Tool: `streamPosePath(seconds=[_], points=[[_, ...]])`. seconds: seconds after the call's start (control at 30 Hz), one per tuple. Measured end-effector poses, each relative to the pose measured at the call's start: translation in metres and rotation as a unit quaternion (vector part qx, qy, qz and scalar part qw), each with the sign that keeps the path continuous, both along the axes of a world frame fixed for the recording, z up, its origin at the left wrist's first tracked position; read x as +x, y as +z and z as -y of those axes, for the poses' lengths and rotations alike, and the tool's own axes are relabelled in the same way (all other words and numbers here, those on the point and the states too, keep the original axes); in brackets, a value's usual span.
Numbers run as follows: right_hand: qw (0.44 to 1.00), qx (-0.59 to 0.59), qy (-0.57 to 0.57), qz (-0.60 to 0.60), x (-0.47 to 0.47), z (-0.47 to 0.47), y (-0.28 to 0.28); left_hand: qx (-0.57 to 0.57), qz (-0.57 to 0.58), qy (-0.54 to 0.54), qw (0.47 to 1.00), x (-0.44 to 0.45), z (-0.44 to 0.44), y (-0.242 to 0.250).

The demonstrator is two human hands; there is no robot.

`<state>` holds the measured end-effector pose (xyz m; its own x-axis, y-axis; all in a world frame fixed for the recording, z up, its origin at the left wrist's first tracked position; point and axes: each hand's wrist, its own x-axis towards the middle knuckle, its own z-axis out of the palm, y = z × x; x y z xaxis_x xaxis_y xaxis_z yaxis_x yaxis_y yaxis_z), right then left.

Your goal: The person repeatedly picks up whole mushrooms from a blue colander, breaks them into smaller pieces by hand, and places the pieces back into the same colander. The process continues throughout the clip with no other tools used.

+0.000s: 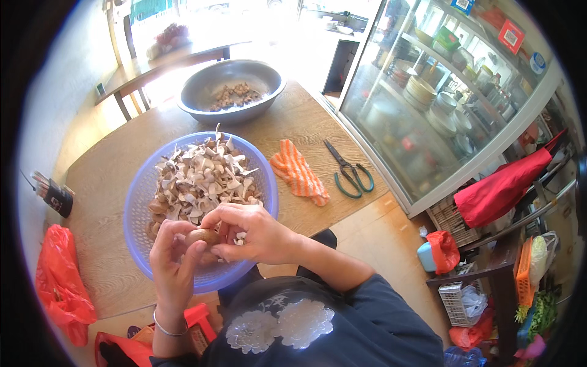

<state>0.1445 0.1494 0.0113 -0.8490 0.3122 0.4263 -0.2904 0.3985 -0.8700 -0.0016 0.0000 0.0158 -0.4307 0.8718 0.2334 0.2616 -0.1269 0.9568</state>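
Observation:
Over the near side of a blue-purple plastic colander basket (270, 183), my left hand (176, 257) grips a brown-capped mushroom (204, 236) between thumb and fingers. My right hand (254, 234) meets it from the right, its fingertips at the mushroom. Small pale mushroom bits (240, 238) show in the right palm. Torn mushroom pieces (202, 179) fill the basket, pale stems and gills mixed with some brown caps. The underside of the held mushroom is partly hidden by my fingers.
On the wooden table (107, 183) a metal basin (231, 112) holds small brown pieces. An orange-and-white striped cloth (300, 172) and green-handled scissors (351, 172) lie right of the basket. A red plastic bag (62, 280) sits at left, near a black holder of sticks (57, 197). A glass-fronted cabinet (412, 137) borders the right side.

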Motion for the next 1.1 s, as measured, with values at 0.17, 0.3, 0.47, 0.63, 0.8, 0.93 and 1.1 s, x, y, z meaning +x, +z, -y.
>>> streamPosePath(seconds=[0.17, 0.3, 0.47, 0.63, 0.8, 0.93, 1.1], points=[[0.999, -0.005, -0.014, 0.028, -0.001, 0.006, 0.003, 0.072, 0.111, -0.012, 0.991, 0.023, -0.006, 0.002], [0.968, 0.169, -0.150, -0.112, -0.013, 0.019, -0.010, 0.075, 0.182, -0.039, 0.980, 0.023, -0.010, -0.006], [0.976, 0.115, -0.140, -0.118, -0.012, 0.025, -0.010, 0.132, 0.099, 0.013, 0.986, 0.027, -0.012, -0.016], [0.989, -0.137, -0.045, -0.010, -0.002, 0.030, 0.009, 0.167, 0.087, 0.022, 0.982, 0.028, -0.009, -0.021], [0.951, -0.295, 0.014, -0.085, -0.007, 0.012, -0.014, 0.171, 0.184, -0.051, 0.967, 0.032, 0.002, -0.012], [0.922, -0.369, 0.031, -0.112, 0.000, -0.013, -0.012, 0.224, 0.182, -0.035, 0.957, 0.020, 0.002, -0.010], [0.994, -0.015, -0.079, -0.075, -0.001, 0.001, 0.006, 0.151, 0.367, -0.086, 0.914, 0.004, -0.008, 0.004]])
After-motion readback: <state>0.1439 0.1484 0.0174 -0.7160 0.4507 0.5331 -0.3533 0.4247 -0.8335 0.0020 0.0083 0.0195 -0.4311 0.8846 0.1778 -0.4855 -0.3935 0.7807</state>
